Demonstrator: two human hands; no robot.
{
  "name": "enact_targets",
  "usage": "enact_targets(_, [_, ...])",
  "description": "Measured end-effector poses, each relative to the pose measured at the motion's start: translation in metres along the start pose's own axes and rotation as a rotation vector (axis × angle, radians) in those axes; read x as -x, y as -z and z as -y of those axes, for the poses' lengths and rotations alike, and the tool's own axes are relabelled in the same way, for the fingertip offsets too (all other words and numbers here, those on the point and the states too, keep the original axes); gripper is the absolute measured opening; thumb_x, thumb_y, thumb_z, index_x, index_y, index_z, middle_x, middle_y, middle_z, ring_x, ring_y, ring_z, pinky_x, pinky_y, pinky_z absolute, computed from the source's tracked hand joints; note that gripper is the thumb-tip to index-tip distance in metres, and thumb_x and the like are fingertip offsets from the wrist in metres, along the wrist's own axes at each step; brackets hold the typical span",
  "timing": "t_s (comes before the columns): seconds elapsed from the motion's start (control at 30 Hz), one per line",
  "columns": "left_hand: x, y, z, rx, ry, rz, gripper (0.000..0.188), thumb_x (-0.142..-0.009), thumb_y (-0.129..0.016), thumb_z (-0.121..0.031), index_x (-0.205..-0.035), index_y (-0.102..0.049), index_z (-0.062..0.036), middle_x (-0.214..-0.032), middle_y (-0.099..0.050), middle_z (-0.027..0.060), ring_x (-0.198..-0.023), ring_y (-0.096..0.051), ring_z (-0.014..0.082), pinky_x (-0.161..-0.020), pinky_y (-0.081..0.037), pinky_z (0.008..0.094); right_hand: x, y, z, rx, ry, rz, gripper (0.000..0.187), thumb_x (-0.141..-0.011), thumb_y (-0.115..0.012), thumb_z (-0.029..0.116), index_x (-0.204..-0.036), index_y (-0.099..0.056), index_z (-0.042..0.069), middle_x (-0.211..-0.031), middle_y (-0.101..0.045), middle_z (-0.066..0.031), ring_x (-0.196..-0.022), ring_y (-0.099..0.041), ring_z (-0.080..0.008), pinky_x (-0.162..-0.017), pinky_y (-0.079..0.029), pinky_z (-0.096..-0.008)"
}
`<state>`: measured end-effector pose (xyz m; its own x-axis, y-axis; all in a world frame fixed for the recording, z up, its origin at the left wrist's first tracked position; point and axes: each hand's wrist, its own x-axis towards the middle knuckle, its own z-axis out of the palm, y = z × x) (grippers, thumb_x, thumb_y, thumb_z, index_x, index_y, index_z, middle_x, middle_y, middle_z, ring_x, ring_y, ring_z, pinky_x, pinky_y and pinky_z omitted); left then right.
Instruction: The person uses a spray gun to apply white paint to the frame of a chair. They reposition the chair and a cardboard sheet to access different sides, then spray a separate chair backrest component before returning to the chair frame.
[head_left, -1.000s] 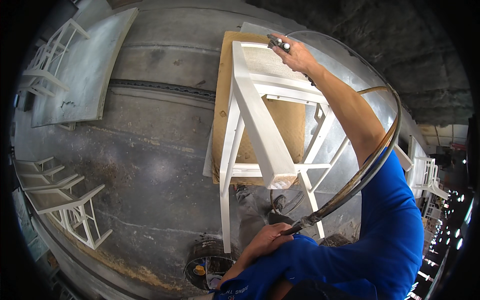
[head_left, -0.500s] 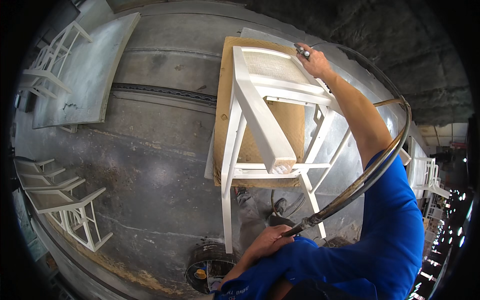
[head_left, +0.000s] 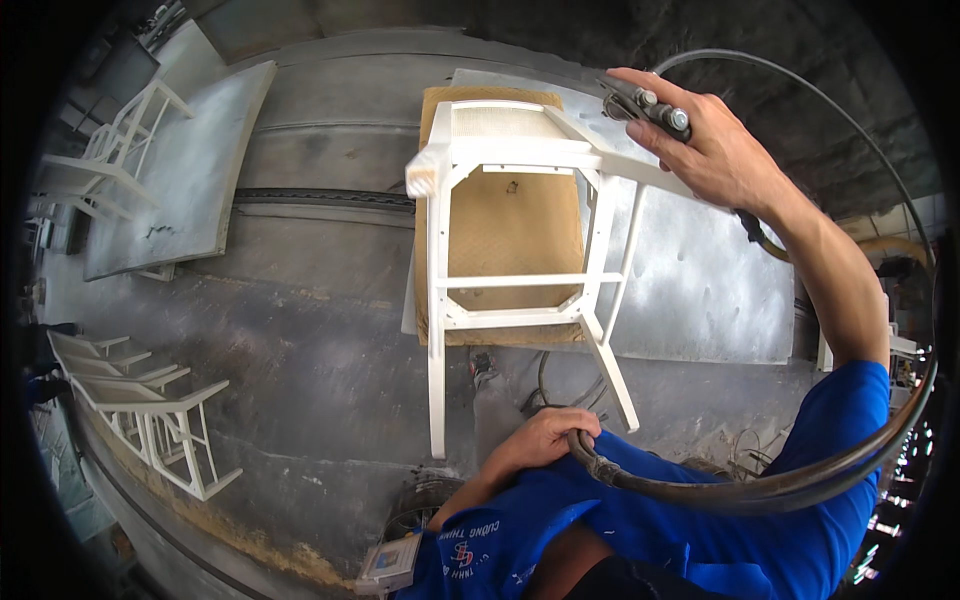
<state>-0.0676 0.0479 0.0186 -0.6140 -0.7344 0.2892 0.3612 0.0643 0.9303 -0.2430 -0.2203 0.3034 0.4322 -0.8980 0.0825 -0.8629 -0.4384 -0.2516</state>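
A white wooden armchair frame (head_left: 512, 285) with a woven back panel (head_left: 500, 122) rests on a brown padded board (head_left: 512, 225). Its legs point toward me. Up beyond the chair's far right corner, my right hand (head_left: 715, 150) is closed round a metal spray gun (head_left: 648, 108), apart from the chair. Most of the gun's handle is hidden by the palm. Low in front of my body, my left hand (head_left: 545, 438) grips a dark hose (head_left: 680, 485). This hose curves right, beneath and around my right arm.
Under the board lies a wide grey panel (head_left: 715, 290), extending to the right. Several white chair frames (head_left: 165, 420) stand at the left. Another pale frame (head_left: 120, 165) is beside a grey slab (head_left: 185, 180). A chain track (head_left: 320, 198) crosses the floor; a dark round tub (head_left: 425, 500) sits near me.
My right hand has raised the spray gun off the chair's back area, rightward and closer to me. The chair appears turned and tipped differently. My left hand keeps the hose.
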Motion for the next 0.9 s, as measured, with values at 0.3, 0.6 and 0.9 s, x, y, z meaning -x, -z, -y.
enact_targets(0.3, [0.061,-0.112,-0.01,-0.067,0.037,-0.051,0.013,-0.095,-0.07,-0.007,-0.106,-0.067,-0.0017,-0.101,-0.071,0.0116,-0.088,-0.072,0.0252,-0.079,-0.057,0.0349,0.118,-0.042,0.015,-0.345,0.034,-0.175,0.049,-0.102,-0.064,0.028,-0.149,-0.054,0.018,-0.092,-0.07,-0.0152,-0.084,-0.071,-0.0267,-0.077,-0.055,-0.0408])
enact_targets(0.6, [0.105,-0.153,-0.006,-0.065,0.203,-0.097,0.018,-0.096,-0.073,-0.015,-0.109,-0.071,-0.002,-0.111,-0.074,0.013,-0.109,-0.071,0.0305,-0.109,-0.051,0.046,0.148,-0.089,0.017,-0.357,-0.08,-0.266,0.049,-0.102,-0.065,0.031,-0.15,-0.054,0.028,-0.077,-0.067,-0.0066,-0.064,-0.068,-0.0175,-0.067,-0.056,-0.0368])
enact_targets(0.9, [0.133,-0.13,-0.027,-0.086,0.06,-0.125,0.018,-0.091,-0.076,-0.013,-0.105,-0.071,-0.0034,-0.102,-0.074,0.0097,-0.098,-0.073,0.0282,-0.1,-0.056,0.0414,0.187,-0.072,0.006,-0.347,-0.463,-0.223,0.05,-0.1,-0.061,0.032,-0.149,-0.054,0.022,-0.106,-0.075,-0.0236,-0.093,-0.072,-0.0385,-0.085,-0.054,-0.0455])
